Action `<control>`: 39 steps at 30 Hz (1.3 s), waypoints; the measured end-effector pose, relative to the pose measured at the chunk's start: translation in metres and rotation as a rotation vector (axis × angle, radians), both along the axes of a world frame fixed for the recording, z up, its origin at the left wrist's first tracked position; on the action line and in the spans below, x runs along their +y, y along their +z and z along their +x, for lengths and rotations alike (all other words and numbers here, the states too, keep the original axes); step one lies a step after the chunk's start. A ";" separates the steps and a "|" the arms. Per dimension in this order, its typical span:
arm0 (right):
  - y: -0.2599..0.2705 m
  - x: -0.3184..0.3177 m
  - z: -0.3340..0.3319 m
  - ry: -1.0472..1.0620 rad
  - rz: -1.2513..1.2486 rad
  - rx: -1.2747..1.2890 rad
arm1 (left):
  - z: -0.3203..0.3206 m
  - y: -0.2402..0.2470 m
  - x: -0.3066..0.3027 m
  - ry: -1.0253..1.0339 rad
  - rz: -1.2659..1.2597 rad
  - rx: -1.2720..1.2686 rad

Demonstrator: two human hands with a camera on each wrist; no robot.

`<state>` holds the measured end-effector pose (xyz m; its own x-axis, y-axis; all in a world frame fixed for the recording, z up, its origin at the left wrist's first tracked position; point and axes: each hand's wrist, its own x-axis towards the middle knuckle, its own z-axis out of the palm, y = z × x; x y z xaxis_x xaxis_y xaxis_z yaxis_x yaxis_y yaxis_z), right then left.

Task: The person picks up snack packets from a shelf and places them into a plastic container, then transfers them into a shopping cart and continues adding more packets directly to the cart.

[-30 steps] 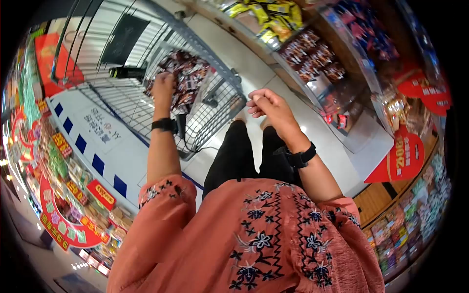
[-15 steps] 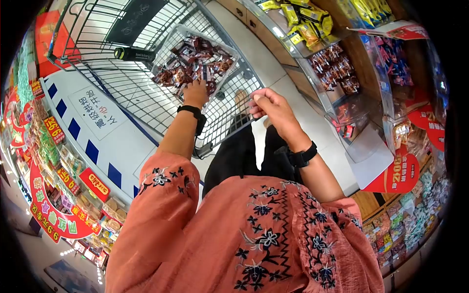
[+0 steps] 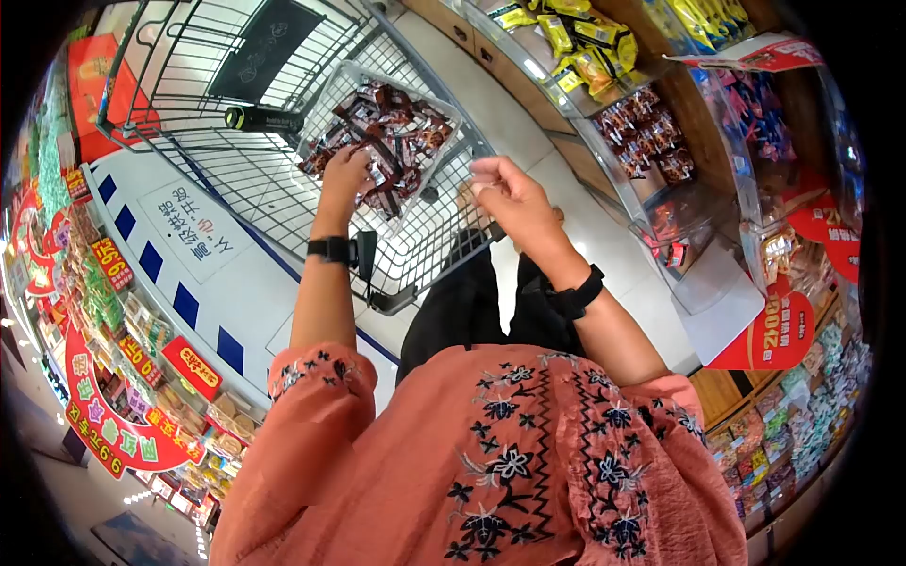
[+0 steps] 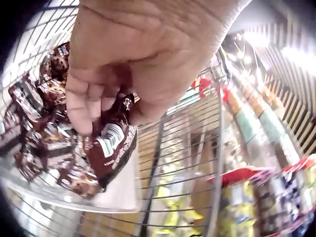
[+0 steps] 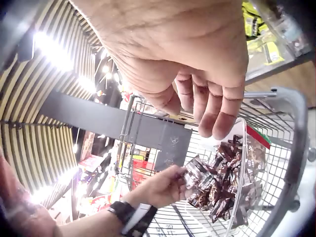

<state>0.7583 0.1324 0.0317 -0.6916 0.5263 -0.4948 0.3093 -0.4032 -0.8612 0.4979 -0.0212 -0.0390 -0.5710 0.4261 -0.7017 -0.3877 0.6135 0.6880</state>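
My left hand [image 3: 344,179] grips a dark brown snack packet [image 4: 112,148], its white barcode showing in the left wrist view. Thumb and fingers close on its upper end, and part of the packet is hidden under the palm. Just beneath lies a pile of similar brown wrapped snacks [image 3: 415,132] in a clear plastic tub [image 5: 243,170], which sits inside a wire shopping cart [image 3: 250,189]. My right hand [image 3: 519,203] hovers beside the near right edge of the cart, fingers loosely bent, holding nothing.
A dark cylinder with a green-ringed end [image 3: 260,120] lies in the cart, left of the tub. Shelves on the right hold yellow packets [image 3: 595,47] and more brown snacks [image 3: 642,137]. A white counter [image 3: 179,255] with blue squares runs along the left.
The left hand went from the pile's left side to its near edge, then back leftward, now with a packet in its fingers. The right hand stays nearly in place; the view shifted slightly.
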 end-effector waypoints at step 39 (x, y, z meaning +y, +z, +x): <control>-0.062 0.112 0.288 -0.955 -0.151 -0.037 | 0.368 -0.014 0.345 -1.153 0.168 0.054</control>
